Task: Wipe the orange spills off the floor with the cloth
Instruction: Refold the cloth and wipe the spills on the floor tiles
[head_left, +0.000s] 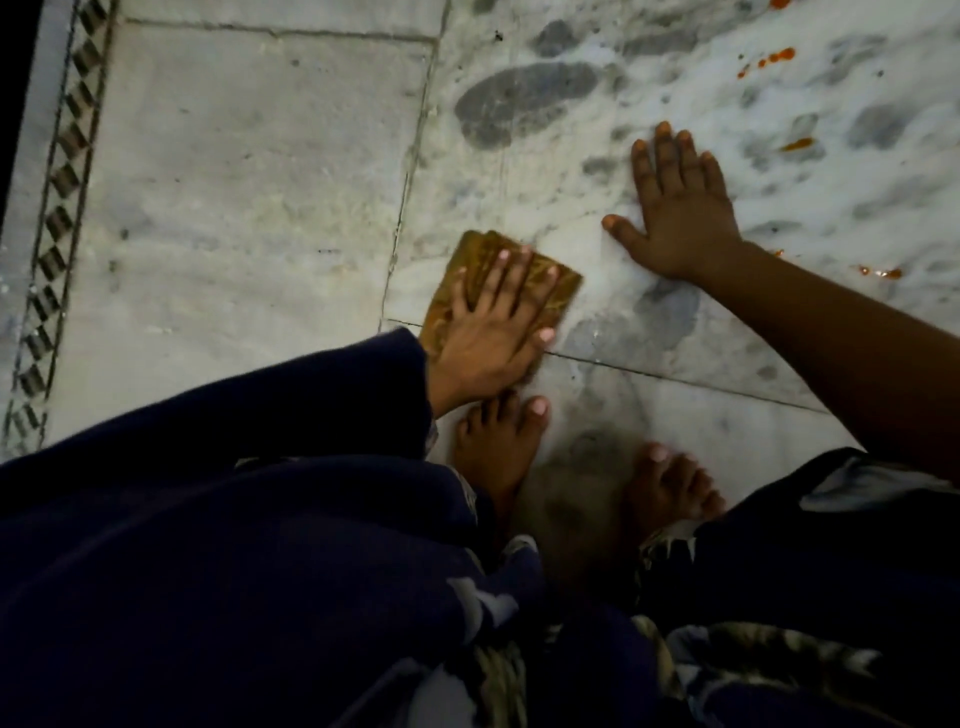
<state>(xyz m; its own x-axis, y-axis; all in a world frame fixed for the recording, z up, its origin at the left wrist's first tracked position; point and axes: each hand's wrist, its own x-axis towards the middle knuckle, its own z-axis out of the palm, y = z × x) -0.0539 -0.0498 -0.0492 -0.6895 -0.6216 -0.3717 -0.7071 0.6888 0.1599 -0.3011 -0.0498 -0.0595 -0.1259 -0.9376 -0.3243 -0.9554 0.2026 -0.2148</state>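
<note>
A folded brown-orange cloth (558, 291) lies flat on the marble floor (260, 182) in front of my feet. My left hand (493, 322) presses down on the cloth with straight, spread fingers. To its right, my right hand (675, 208) rests flat on the bare floor, fingers spread and holding nothing. Orange spills dot the floor to the right: a streak of drops (776, 56) at the top, a smear (797, 144) beyond my right fingertips, and splashes (880, 271) beside my right forearm.
My bare feet, the left foot (498, 452) and the right foot (667, 483), stand just behind the cloth. Dark blue clothing (234, 545) fills the lower part of the view. A patterned border strip (57, 208) runs along the floor's left edge.
</note>
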